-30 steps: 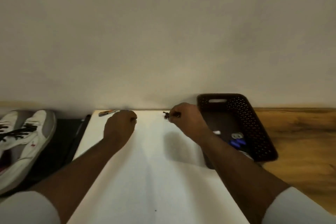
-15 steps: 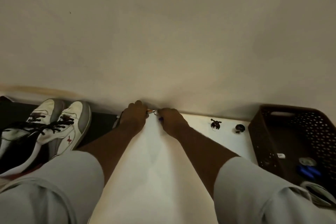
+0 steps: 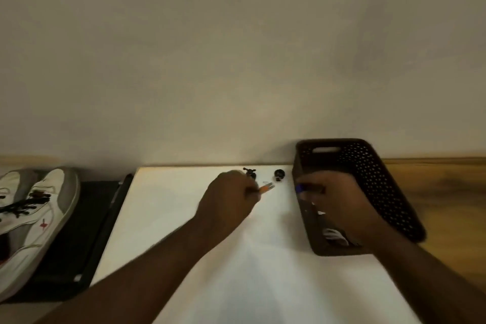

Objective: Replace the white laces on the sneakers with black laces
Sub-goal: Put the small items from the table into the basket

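Observation:
Two white sneakers [image 3: 34, 208] with black laces [image 3: 21, 205] lie on a black mat [image 3: 86, 231] at the far left, away from both hands. My left hand [image 3: 226, 200] is over the white sheet [image 3: 184, 218] and grips a thin orange tool [image 3: 267, 188] whose tip points right. My right hand [image 3: 334, 202] is inside the dark perforated basket [image 3: 389, 192] and holds a small blue object [image 3: 299, 188] in its fingers.
Two small black pieces [image 3: 249, 172] [image 3: 279, 174] sit at the sheet's far edge by the wall. The basket holds other small items, partly hidden by my hand. Wooden tabletop [image 3: 447, 192] shows to the right. A pale wall rises just behind.
Both hands have moved right from the sheet's far left corner. The left one now carries the orange tool; the right one has gone into the basket with the blue object.

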`<state>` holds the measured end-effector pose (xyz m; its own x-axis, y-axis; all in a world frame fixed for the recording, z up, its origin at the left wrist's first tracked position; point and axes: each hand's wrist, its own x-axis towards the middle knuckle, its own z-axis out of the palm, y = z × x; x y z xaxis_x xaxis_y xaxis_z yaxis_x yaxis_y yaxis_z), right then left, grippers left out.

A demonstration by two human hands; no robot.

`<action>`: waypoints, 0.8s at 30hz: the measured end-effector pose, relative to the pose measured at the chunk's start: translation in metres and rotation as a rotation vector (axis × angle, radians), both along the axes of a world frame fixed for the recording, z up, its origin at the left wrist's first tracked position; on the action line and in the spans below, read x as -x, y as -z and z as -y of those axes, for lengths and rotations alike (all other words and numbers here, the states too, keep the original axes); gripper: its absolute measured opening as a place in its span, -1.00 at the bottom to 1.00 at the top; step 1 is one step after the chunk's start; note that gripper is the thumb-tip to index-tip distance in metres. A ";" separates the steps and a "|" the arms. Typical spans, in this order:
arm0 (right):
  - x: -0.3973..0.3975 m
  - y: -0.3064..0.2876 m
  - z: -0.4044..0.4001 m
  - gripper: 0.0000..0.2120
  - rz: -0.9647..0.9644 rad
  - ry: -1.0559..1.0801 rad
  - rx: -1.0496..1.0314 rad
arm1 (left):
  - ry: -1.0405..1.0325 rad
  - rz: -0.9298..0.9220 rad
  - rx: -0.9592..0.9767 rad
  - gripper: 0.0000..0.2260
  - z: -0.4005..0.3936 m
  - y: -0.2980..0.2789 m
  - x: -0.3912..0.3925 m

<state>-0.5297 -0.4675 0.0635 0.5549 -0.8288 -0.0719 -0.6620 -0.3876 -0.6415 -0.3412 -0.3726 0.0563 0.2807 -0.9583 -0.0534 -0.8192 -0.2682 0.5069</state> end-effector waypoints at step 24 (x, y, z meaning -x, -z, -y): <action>0.064 0.036 0.106 -0.70 -0.707 -0.031 0.019 | 0.225 0.364 -0.197 -0.82 0.159 0.035 0.146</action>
